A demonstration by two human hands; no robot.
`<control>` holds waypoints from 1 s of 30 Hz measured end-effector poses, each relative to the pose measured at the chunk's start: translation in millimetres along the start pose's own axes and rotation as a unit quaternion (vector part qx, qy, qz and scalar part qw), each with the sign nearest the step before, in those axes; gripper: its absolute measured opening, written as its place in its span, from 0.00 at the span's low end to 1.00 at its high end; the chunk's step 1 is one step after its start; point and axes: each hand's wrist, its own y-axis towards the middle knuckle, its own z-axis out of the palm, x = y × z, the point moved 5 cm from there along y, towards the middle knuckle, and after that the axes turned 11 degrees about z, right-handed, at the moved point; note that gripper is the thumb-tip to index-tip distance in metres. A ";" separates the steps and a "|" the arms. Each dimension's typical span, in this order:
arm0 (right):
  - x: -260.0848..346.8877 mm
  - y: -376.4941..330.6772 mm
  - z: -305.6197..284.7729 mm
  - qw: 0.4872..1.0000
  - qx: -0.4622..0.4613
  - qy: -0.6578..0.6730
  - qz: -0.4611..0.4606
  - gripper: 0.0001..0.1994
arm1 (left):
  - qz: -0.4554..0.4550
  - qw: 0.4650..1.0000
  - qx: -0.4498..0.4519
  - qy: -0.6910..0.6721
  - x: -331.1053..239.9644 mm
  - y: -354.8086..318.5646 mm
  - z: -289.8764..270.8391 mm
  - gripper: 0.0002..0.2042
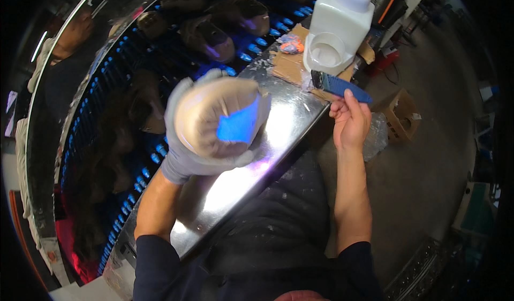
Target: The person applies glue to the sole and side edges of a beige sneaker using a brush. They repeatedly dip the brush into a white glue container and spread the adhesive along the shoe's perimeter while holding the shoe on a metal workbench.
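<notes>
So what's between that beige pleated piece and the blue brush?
In the head view, the shiny metal ledge shows between the beige pleated piece and the blue brush, with brown cardboard near the brush's bristle end.

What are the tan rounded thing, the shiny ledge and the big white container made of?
Tan rounded thing: perhaps leather or coated fabric, smooth with gathered wrinkles; I can't be sure.
Shiny ledge: probably bare, smooth metal, given its bright glare.
White container: likely plastic, with a smooth, milky surface.
</notes>
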 end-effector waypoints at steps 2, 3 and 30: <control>23.3 11.9 -2.0 0.998 -0.009 -0.043 -0.035 0.09 | -0.006 1.000 0.003 -0.004 4.7 -17.7 9.6 0.71; 38.5 21.0 -3.9 0.995 -0.010 -0.075 -0.068 0.08 | -0.029 1.000 0.004 -0.008 1.3 -24.8 5.1 0.70; 82.9 97.5 19.2 0.927 -0.019 -0.373 0.013 0.10 | -0.092 0.964 0.217 0.123 4.7 -127.4 -6.9 0.28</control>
